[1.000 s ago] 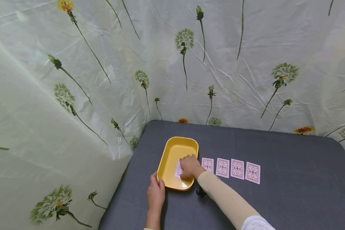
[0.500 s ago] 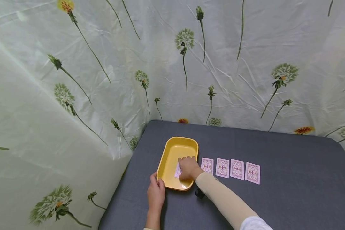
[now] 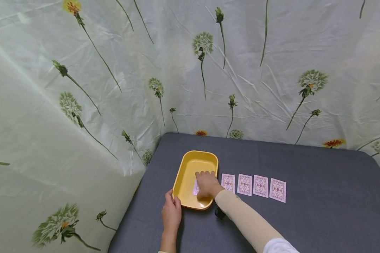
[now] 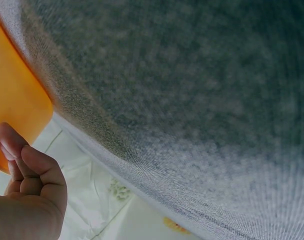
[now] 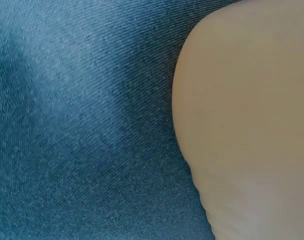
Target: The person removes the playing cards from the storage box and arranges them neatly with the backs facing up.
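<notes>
A yellow tray [image 3: 193, 164] stands on the dark grey table, its near left corner gripped by my left hand [image 3: 171, 213]. In the left wrist view, the curled fingers of that hand [image 4: 36, 180] meet the outside of the orange-looking tray wall [image 4: 17, 85]. My right hand [image 3: 208, 184] reaches inside the tray, its fingers and thumb curved over a pink-backed playing card [image 3: 195, 187]. Most of that card is hidden beneath the hand, and only its left part shows. The right wrist view holds just cloth and a beige sleeve [image 5: 247, 120], with no hand visible.
Several pink-backed playing cards lie face down in a row right of the tray, the farthest right one [image 3: 277, 190] slightly angled. My right forearm [image 3: 247, 218] crosses in front of them. A flower-printed curtain [image 3: 256, 70] hangs behind and left of the table [image 3: 323, 189].
My right hand has shifted very slightly left over the card in the tray. The left hand, tray and card row look the same.
</notes>
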